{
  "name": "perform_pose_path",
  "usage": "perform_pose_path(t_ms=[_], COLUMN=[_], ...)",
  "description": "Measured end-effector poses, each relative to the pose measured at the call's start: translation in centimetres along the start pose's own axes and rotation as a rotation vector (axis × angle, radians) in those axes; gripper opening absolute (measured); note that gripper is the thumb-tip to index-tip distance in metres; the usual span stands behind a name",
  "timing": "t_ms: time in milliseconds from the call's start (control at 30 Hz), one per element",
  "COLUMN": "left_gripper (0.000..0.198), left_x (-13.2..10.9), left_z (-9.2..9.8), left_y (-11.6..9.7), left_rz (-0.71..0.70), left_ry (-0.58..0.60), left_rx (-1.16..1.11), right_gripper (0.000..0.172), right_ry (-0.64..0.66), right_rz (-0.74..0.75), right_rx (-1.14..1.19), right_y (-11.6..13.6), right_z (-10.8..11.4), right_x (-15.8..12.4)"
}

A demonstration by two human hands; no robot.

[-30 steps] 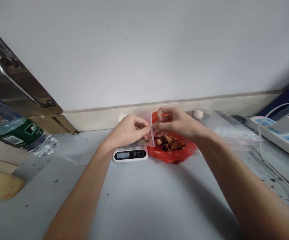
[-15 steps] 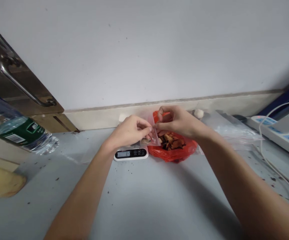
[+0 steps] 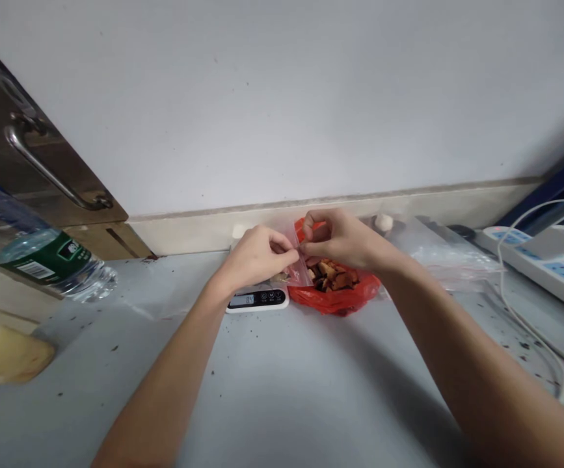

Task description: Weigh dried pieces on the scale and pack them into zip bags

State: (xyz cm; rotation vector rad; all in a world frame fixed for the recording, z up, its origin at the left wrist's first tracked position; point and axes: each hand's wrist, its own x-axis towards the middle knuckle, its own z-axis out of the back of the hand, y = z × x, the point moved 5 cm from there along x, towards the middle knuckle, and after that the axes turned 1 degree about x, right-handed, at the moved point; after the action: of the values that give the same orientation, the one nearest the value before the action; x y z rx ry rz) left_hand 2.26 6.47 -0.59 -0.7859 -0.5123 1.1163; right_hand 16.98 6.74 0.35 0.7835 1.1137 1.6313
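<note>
A small clear zip bag (image 3: 300,275) is pinched between my two hands, above the scale and the red bag. My left hand (image 3: 261,259) is closed on the bag's left side, thumb and fingers together. On the bag's upper right edge, my right hand (image 3: 341,238) is closed in a pinch. Under my left hand lies a white digital scale (image 3: 257,301) with a lit display; its weighing surface is mostly hidden. A red plastic bag (image 3: 333,301) stands open beneath my right hand, holding dried brown slices (image 3: 334,277).
A water bottle (image 3: 50,260) with a green label tilts at the left, near a yellowish object (image 3: 11,354). At the right lie clear plastic bags (image 3: 445,253), a white power strip (image 3: 550,263) and a looping white cable (image 3: 506,296). Dark crumbs dot the grey table (image 3: 272,396).
My fingers have closed in slightly along the zip bag's top edge, and the bag's contents show less. The camera view has shifted a little. Both hands stay at the bag.
</note>
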Motion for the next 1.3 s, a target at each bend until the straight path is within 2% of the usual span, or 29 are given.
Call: perform_pose_path(t_ms=[167, 300, 433, 533, 633, 733, 800, 867, 933, 1033, 1100, 1233, 1267, 1300], left_gripper=[0.018, 0.017, 0.016, 0.018, 0.019, 0.017, 0.017, 0.017, 0.016, 0.015, 0.015, 0.019, 0.025, 0.032], left_x=[-0.1, 0.0, 0.0, -0.1, -0.2, -0.3, -0.4, -0.4, -0.5, -0.6, -0.6, -0.7, -0.6, -0.4], left_z=[-0.1, 0.0, 0.2, 0.8, 1.9, 2.6, 2.7, 2.4, 2.0, 1.4, 1.8, 4.6, 5.1, 5.2], left_y=[-0.1, -0.1, -0.2, 0.0, -0.1, -0.3, -0.5, -0.8, -1.2, -1.8, -1.9, -0.7, 0.0, 0.8], left_rz=[0.043, 0.093, 0.085, 0.082, 0.042, 0.006, -0.003, -0.044, -0.109, -0.197, -0.240, -0.223, -0.175, -0.109], left_ry=[-0.011, -0.070, -0.101, -0.123, -0.139, -0.138, -0.153, -0.162, -0.147, -0.096, -0.151, -0.578, -0.622, -0.600], left_rx=[-0.011, -0.003, -0.028, -0.032, -0.044, -0.084, -0.084, -0.055, -0.024, -0.009, -0.006, 0.017, -0.007, -0.065], right_gripper=[0.019, 0.017, 0.016, 0.019, 0.026, 0.024, 0.017, 0.017, 0.019, 0.014, 0.026, 0.072, 0.082, 0.088], right_ry=[0.018, 0.013, -0.011, -0.090, -0.234, -0.305, -0.243, -0.113, -0.007, 0.085, 0.124, 0.082, 0.060, 0.035], right_rz=[0.030, 0.067, 0.092, 0.096, 0.086, 0.110, 0.173, 0.204, 0.167, 0.137, 0.209, 0.275, 0.266, 0.262], right_rx=[0.008, 0.034, -0.020, -0.171, -0.371, -0.427, -0.360, -0.295, -0.291, -0.316, -0.277, -0.185, -0.173, -0.163], right_y=[0.0, 0.1, 0.2, -0.1, -0.4, -0.2, 0.3, 0.7, 0.5, 0.0, 0.0, -0.2, -0.4, -0.5], right_z=[-0.3, -0.3, -0.3, 0.4, 1.6, 2.3, 1.8, 0.9, 0.0, -0.6, -0.4, 1.5, 2.1, 2.6], right_x=[0.1, 0.1, 0.1, 0.3, 0.5, 0.5, 0.4, 0.4, 0.3, 0.3, 0.3, 0.0, 0.0, 0.0])
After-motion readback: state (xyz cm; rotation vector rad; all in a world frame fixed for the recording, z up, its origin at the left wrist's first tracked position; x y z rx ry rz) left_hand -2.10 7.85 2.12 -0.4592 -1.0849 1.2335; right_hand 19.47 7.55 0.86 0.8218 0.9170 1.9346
